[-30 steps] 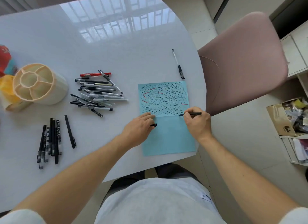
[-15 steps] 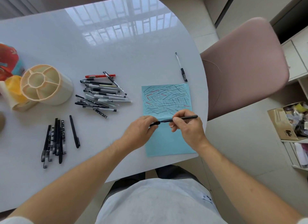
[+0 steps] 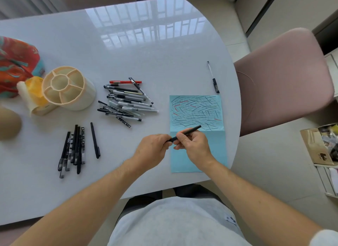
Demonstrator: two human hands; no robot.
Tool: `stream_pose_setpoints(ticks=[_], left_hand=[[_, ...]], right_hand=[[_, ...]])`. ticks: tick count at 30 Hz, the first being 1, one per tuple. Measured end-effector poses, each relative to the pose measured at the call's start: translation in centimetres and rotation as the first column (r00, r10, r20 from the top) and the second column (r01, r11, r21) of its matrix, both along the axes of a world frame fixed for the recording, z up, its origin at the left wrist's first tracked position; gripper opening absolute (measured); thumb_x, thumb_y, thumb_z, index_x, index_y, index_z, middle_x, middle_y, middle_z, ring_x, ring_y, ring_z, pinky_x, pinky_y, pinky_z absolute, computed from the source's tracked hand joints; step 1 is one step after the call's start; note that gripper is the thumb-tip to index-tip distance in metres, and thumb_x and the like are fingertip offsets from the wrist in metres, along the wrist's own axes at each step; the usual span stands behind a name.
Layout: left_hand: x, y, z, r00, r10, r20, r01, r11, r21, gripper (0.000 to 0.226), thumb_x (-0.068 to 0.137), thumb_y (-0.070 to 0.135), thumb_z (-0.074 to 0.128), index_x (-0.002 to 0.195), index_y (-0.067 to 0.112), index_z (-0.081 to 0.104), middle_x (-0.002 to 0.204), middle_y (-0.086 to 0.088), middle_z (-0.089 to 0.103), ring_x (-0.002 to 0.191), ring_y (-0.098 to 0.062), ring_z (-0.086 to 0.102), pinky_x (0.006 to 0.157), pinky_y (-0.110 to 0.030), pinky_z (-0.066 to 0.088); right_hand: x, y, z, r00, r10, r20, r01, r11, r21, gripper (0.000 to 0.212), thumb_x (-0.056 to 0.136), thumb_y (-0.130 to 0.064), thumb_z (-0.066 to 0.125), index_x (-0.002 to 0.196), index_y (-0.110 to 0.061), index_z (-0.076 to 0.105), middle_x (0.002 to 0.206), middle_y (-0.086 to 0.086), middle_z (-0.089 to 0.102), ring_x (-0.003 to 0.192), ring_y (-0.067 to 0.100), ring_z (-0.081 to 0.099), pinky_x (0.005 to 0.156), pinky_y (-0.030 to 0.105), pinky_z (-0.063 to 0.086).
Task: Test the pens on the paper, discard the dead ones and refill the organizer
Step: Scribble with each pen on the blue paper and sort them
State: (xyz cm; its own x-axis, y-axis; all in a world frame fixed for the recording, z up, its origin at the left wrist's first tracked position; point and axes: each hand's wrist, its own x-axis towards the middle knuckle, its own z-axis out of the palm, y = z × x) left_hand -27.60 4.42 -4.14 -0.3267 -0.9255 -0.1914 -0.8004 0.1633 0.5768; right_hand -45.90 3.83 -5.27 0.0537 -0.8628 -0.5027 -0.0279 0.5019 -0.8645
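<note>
A black pen (image 3: 190,131) is held between both hands just above the lower half of the blue paper (image 3: 197,150). My right hand (image 3: 193,147) grips its barrel, and my left hand (image 3: 153,148) pinches its near end, where the cap sits. The paper's upper half is covered with black and red test strokes. A loose heap of pens (image 3: 126,103) lies left of the paper. A cream round organizer (image 3: 69,88) with divided compartments lies tilted further left. A row of black pens (image 3: 73,150) lies near the front left. One pen (image 3: 213,77) lies alone above the paper.
A red patterned bag (image 3: 16,62), a yellow-white roll (image 3: 31,95) and a brown rounded object (image 3: 9,125) sit at the table's left edge. A pink chair (image 3: 285,81) stands right of the table. A cardboard box (image 3: 320,145) with clutter is on shelves at far right.
My right hand lifted the pen off the paper, and my left hand, holding the cap, rose from the paper to meet the pen's tip end. The two hands now hold it together.
</note>
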Motion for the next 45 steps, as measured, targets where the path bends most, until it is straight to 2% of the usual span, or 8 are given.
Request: stream_pose_setpoints(ticks=[7, 14, 19, 30, 35, 39, 42, 45], left_hand=[[4.5, 1.8, -0.5, 0.965, 0.262, 0.028, -0.263, 0.955, 0.134, 0.018, 0.097, 0.031, 0.054, 0.088, 0.021, 0.067, 0.073, 0.006, 0.068, 0.07, -0.019, 0.063, 0.065, -0.039, 0.05], [13.2, 5.3, -2.4, 0.698, 0.7, 0.151, -0.716, 0.688, 0.119, 0.025, 0.095, 0.044, 0.056, 0.085, 0.025, 0.069, 0.068, 0.011, 0.065, 0.069, -0.014, 0.061, 0.062, -0.032, 0.047], [17.2, 7.1, -3.4, 0.635, 0.657, 0.406, -0.736, 0.675, 0.057, 0.04, 0.096, 0.055, 0.044, 0.075, 0.027, 0.065, 0.069, 0.006, 0.066, 0.069, -0.02, 0.061, 0.056, -0.029, 0.041], [20.5, 7.2, -4.2, 0.611, 0.39, 0.689, -0.609, 0.787, 0.094, 0.058, 0.096, 0.057, 0.034, 0.059, 0.018, 0.056, 0.053, 0.008, 0.043, 0.057, -0.021, 0.051, 0.05, -0.025, 0.035], [19.5, 5.9, -3.1, 0.676, 0.542, 0.498, -0.652, 0.756, 0.063, 0.047, 0.091, 0.061, 0.047, 0.066, 0.023, 0.057, 0.065, 0.008, 0.06, 0.069, -0.021, 0.062, 0.059, -0.03, 0.045], [16.3, 2.9, -1.4, 0.768, 0.618, 0.166, -0.638, 0.762, 0.114, 0.027, 0.092, 0.053, 0.056, 0.099, 0.028, 0.05, 0.083, 0.014, 0.063, 0.073, -0.017, 0.062, 0.066, -0.035, 0.048], [13.6, 0.8, -0.3, 0.867, 0.498, -0.028, -0.485, 0.854, 0.187, 0.049, 0.094, 0.046, 0.059, 0.136, 0.039, 0.034, 0.112, 0.019, 0.058, 0.077, -0.016, 0.064, 0.073, -0.036, 0.047], [10.9, -0.5, 0.2, 0.963, 0.264, -0.048, -0.258, 0.96, 0.109, 0.039, 0.097, 0.033, 0.059, 0.135, 0.036, 0.051, 0.109, 0.015, 0.063, 0.078, -0.012, 0.062, 0.075, -0.03, 0.049]], right_hand=[[4.7, -1.9, -0.9, 0.977, 0.213, -0.01, -0.211, 0.973, 0.088, 0.01, 0.096, -0.021, 0.071, 0.093, -0.011, 0.072, 0.081, 0.009, 0.078, 0.062, 0.02, 0.069, 0.073, 0.041, 0.064], [10.1, -4.9, -2.0, 0.881, 0.289, -0.373, -0.318, 0.948, -0.016, 0.012, 0.091, -0.026, 0.073, 0.099, -0.017, 0.074, 0.086, 0.003, 0.074, 0.071, 0.017, 0.07, 0.077, 0.033, 0.059], [13.8, -6.6, -2.3, 0.707, 0.316, -0.632, -0.546, 0.812, -0.205, 0.011, 0.09, -0.017, 0.068, 0.099, -0.015, 0.074, 0.084, -0.007, 0.065, 0.078, 0.012, 0.057, 0.08, 0.029, 0.049], [15.0, -8.0, -4.8, 0.495, 0.31, -0.812, -0.69, 0.709, -0.15, 0.016, 0.096, -0.023, 0.066, 0.106, -0.014, 0.074, 0.109, 0.005, 0.064, 0.096, 0.025, 0.064, 0.082, 0.033, 0.048], [13.4, -6.8, -3.8, 0.651, 0.308, -0.694, -0.624, 0.738, -0.257, 0.007, 0.092, -0.02, 0.072, 0.094, -0.014, 0.072, 0.09, -0.002, 0.068, 0.08, 0.016, 0.061, 0.078, 0.034, 0.052], [10.2, -4.6, -2.1, 0.791, 0.312, -0.526, -0.498, 0.828, -0.258, 0.007, 0.088, -0.021, 0.079, 0.09, -0.02, 0.073, 0.073, -0.01, 0.069, 0.067, 0.005, 0.062, 0.066, 0.014, 0.047], [7.3, -2.8, -0.9, 0.845, 0.324, -0.426, -0.442, 0.871, -0.214, 0.011, 0.085, -0.019, 0.082, 0.083, -0.025, 0.073, 0.068, -0.004, 0.069, 0.061, 0.003, 0.057, 0.061, 0.022, 0.048], [4.3, -1.8, 0.0, 0.896, 0.289, -0.337, -0.349, 0.928, -0.132, 0.012, 0.084, -0.016, 0.083, 0.082, -0.024, 0.075, 0.07, 0.003, 0.07, 0.062, 0.012, 0.059, 0.063, 0.034, 0.051]])
